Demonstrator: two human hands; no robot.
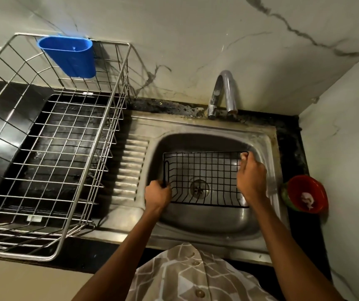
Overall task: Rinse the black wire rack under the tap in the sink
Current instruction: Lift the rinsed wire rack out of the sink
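**Getting the rack under the spout**

The black wire rack (204, 178) is sitting low in the sink (261, 135), held over the drain (200, 187), with both hands on it. The left hand (158, 195) is curling around the rack's left end wire in a firm grip; the right hand (251, 178) is pinching the far right corner, fingers wrapped over the rim. The tap (223, 94) is standing at the back edge, and no water is visibly running from it. The rack is lying forward of the spout, so the sound move is probably raising and tilting it toward the back, then turning it so water is reaching every wire. Wet wire is likely getting slippery, so both grips are worth keeping. To the left a steel dish basket (50, 148) with a blue cup (70, 55) is resting on the table; a red bowl (304, 193) is sitting just right of the sink.
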